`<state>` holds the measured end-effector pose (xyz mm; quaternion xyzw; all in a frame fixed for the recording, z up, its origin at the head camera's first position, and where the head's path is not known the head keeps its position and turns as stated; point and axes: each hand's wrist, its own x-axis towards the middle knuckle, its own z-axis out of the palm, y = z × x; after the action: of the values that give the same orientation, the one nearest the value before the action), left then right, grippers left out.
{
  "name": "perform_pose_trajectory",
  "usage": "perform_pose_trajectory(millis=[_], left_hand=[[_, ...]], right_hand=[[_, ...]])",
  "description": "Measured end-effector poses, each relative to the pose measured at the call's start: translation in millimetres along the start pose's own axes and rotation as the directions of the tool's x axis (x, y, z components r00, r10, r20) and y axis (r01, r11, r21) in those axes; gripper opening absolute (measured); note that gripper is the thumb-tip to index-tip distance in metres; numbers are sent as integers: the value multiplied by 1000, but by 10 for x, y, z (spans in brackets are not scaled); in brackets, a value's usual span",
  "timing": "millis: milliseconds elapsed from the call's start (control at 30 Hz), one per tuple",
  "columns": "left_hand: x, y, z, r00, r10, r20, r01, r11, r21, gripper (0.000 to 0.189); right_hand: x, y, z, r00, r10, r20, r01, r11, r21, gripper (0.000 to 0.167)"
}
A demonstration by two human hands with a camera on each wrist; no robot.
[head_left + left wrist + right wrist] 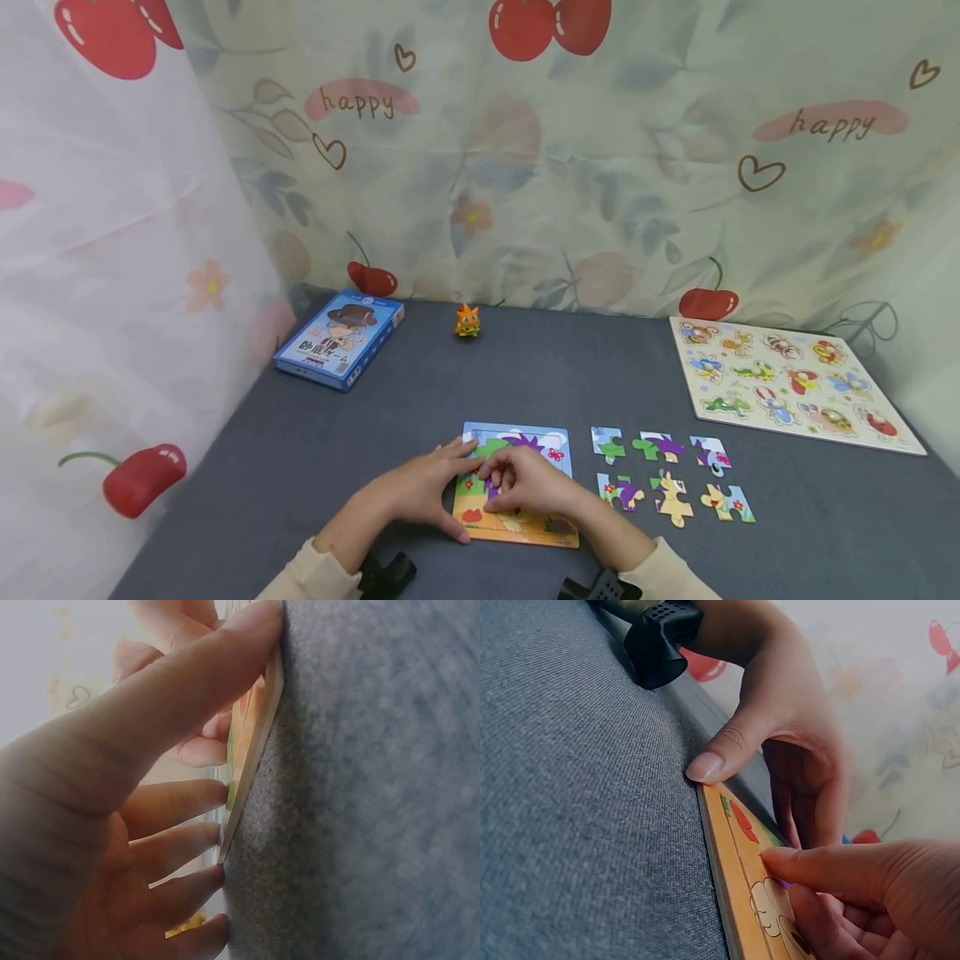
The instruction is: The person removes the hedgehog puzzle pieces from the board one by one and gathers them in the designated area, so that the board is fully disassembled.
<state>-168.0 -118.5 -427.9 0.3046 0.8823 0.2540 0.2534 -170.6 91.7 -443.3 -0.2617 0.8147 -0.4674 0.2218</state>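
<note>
A wooden jigsaw puzzle board (525, 533) with a light blue and orange border and a cartoon animal picture lies flat on the table. My left hand (416, 492) rests along its left side, fingers spread; the thumb (217, 664) touches the near left corner. Over the board's middle is my right hand (528, 483), its fingers bent and thumb tip (780, 859) down on the picture. Purple shows by those fingertips, but whether they pinch a piece is hidden. Several loose puzzle pieces (672, 500) lie in two rows right of the board.
A blue box (337, 337) with a cartoon figure sits at the back left. A small orange figurine (467, 321) stands at the back, beyond the board. At the right lies a wooden insect puzzle board (795, 383). Printed curtains (480, 167) hang behind the dark table (300, 458).
</note>
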Motion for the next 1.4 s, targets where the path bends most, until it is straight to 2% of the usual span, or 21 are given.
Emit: perform_pose_trajectory(millis=[233, 500, 700, 967, 1133, 1400], left_hand=[[-3, 1, 5, 1000, -2, -3, 2, 1000, -1, 89], [11, 8, 5, 1000, -4, -4, 4, 1000, -1, 89], [9, 10, 1, 1000, -6, 0, 6, 1000, 1, 89], [0, 12, 9, 1000, -16, 10, 16, 1000, 2, 87], [0, 4, 10, 1000, -21, 13, 21, 1000, 1, 87], [8, 13, 4, 999, -39, 21, 39, 999, -4, 87]], right_hand=[[-2, -14, 2, 1000, 16, -3, -16, 1000, 23, 28], [-19, -19, 11, 998, 62, 22, -65, 975, 210, 25], [-28, -15, 15, 994, 113, 5, -109, 952, 285, 21], [-106, -23, -83, 995, 101, -9, -92, 935, 342, 21], [-202, -27, -180, 996, 88, -14, -78, 937, 339, 24], [-423, 15, -335, 992, 116, -44, -95, 940, 326, 28]])
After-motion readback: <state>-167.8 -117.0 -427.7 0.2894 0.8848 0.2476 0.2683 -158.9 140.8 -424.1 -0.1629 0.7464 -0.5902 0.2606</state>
